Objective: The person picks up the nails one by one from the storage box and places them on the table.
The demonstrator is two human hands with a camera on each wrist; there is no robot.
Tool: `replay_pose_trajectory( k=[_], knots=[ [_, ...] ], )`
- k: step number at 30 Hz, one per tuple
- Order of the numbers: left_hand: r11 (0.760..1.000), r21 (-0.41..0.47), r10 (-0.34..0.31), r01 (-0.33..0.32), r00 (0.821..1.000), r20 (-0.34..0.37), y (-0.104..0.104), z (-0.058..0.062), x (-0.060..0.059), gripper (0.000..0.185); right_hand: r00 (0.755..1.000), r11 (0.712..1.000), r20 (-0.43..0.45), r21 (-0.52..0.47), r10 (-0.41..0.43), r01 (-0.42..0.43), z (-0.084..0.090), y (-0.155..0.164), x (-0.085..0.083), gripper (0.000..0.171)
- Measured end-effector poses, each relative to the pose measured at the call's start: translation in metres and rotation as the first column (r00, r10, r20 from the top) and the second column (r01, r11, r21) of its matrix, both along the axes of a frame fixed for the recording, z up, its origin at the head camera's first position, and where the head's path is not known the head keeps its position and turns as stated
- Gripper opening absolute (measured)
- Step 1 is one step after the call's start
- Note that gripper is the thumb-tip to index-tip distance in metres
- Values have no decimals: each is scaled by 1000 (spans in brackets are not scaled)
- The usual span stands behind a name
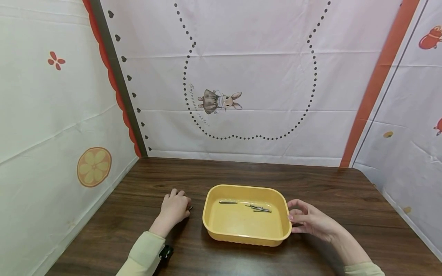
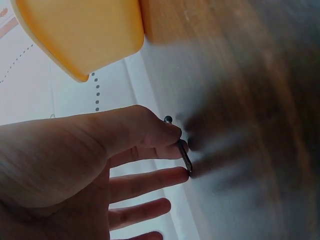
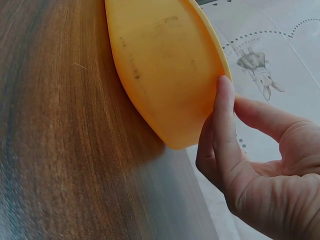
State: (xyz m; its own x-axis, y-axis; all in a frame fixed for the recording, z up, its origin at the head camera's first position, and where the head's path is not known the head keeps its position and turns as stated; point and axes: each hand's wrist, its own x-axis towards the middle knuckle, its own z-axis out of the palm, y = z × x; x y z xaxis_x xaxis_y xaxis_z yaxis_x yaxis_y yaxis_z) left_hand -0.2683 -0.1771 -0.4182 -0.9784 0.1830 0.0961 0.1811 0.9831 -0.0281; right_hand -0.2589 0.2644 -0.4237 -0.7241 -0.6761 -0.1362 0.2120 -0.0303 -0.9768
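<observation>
My left hand point(image 1: 175, 208) is low over the table, left of a yellow tray point(image 1: 238, 238). Thumb and forefinger pinch a metal nail point(image 2: 184, 154); in the left wrist view its rounded head shows above the thumb and its other end by the middle finger. The remaining fingers stretch out loosely. At the tray's right end, my right hand point(image 1: 314, 221) grips the rim, with the thumb at the edge and bent fingers against the outer wall. Inside the tray lie several nails point(image 1: 261, 210) in a loose bunch on the right and more nails point(image 1: 228, 202) towards the back left.
The tray stands on a dark wood-grain table point(image 1: 165, 172). White printed cloth point(image 1: 262, 84) hangs behind the table's far edge, and more cloth point(image 1: 45, 115) closes in the left side and the right. A dark band point(image 1: 166, 252) sits at my left wrist.
</observation>
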Motion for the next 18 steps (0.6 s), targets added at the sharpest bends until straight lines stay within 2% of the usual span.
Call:
replay_pose_trajectory(
  k=[9, 18],
  knots=[
    [1000, 14, 6, -6, 1000, 6, -1, 3, 2, 16, 1000, 1000, 6, -7, 2, -2, 1, 0, 0, 25],
    [1000, 31, 5, -5, 1000, 11, -2, 1, 0, 21, 1000, 1000, 5, -21, 9, -9, 0, 0, 0, 26]
  ],
)
